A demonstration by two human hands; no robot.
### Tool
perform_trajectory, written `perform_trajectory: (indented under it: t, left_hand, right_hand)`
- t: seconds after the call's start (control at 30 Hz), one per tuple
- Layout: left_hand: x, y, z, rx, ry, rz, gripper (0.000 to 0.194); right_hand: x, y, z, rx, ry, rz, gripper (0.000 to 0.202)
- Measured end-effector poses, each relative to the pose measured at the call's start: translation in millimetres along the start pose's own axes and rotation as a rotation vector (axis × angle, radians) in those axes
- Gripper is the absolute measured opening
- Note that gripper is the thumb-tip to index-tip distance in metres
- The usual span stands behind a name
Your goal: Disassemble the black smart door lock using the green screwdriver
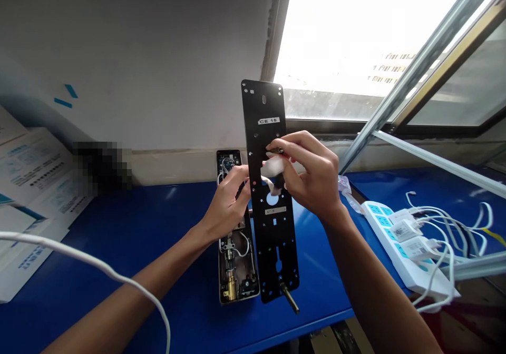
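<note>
A long black metal plate [269, 238] with many holes and a "CE 15" label stands nearly upright over the blue table. My left hand [229, 201] is closed on the plate's left edge, its fingertips partly hidden. In front of the plate's middle, my right hand [310, 169] is closed in a pinch around a small item, with a blurred whitish piece [274, 165] at the fingers that I cannot identify. A brass-coloured rod [290, 297] juts from the plate's lower end. Behind and left of it lies an open lock housing [239, 269] with wires, circuitry and a brass cylinder [231, 286].
A white power strip [407, 269] with chargers and tangled cables lies on the right. White printed boxes [35, 180] sit at the left. A white cable [98, 264] crosses the lower left. Metal frame bars [419, 64] slant before the window.
</note>
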State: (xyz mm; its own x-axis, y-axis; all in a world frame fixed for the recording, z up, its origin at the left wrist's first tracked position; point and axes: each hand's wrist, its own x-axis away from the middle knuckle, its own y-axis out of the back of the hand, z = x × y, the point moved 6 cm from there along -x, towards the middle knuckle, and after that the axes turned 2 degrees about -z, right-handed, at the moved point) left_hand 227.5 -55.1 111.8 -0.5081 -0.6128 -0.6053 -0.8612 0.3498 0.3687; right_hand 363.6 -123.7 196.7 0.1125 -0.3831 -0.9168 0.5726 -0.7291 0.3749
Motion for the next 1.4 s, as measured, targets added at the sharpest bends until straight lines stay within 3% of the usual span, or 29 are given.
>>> perform_trajectory:
  t: [0.1, 0.2, 0.33, 0.43, 0.5, 0.63, 0.73, 0.83, 0.9, 1.03, 1.17, 1.27, 1.4]
  left_hand:
    - [-10.5, -12.7, 0.5, -0.009, 0.052, -0.026, 0.035]
    - [-17.3, -14.3, 10.7, -0.115, 0.153, -0.101, 0.039]
    - [-20.7, 4.3, 30.0, -0.178, 0.314, -0.307, 0.033]
    - [-23.2, 18.5, 24.5, -0.233, 0.242, -0.387, 0.029]
    - [-27.0, 14.3, 14.2, -0.279, 0.175, -0.24, 0.026]
    - [-26.9, -15.4, -4.1, -0.409, 0.038, 0.225, 0.029]
    - [-18.4, -41.1, 2.2, -0.546, 0.009, 0.549, 0.033]
    - [-9.1, -62.3, 14.9, -0.684, -0.059, 0.779, 0.028]
    - [-7.3, -72.7, 19.5, -0.724, -0.115, 0.831, 0.024]
    - [-15.0, -87.7, 19.5, -0.634, -0.163, 0.774, 0.017]
    - [-22.7, -97.1, 18.2, -0.567, -0.206, 0.742, 0.034]
    - [-25.0, -94.5, 16.5, -0.554, -0.213, 0.774, 0.053]
    - [-31.8, -79.0, 16.4, -0.431, -0.063, 0.852, 0.063]
  right_hand:
    - [5.2, 20.7, 1.1, 0.028, 0.019, 0.006, 0.016]
    - [15.3, 44.9, -9.9, 0.042, -0.006, -0.005, 0.017]
    - [31.2, 82.9, -35.0, 0.067, -0.08, -0.066, 0.02]
    - [45.4, 95.5, -57.4, 0.083, -0.14, -0.034, 0.017]
    - [60.1, 89.1, -74.2, 0.07, -0.176, 0.058, 0.014]
    - [105.6, 58.3, -111.2, 0.013, -0.279, 0.237, 0.017]
    - [142.3, 34.5, -135.7, -0.034, -0.37, 0.325, 0.03]
    - [169.8, 14.2, -155.3, -0.078, -0.457, 0.394, 0.033]
    - [182.7, 2.0, -167.4, -0.101, -0.511, 0.435, 0.035]
    - [200.3, -20.1, -190.9, -0.117, -0.606, 0.501, 0.035]
    - [209.7, -36.7, -205.7, -0.095, -0.666, 0.529, 0.035]
    - [211.5, -44.1, -209.9, -0.066, -0.693, 0.535, 0.035]
    - [210.1, -50.4, -211.4, -0.039, -0.714, 0.541, 0.035]
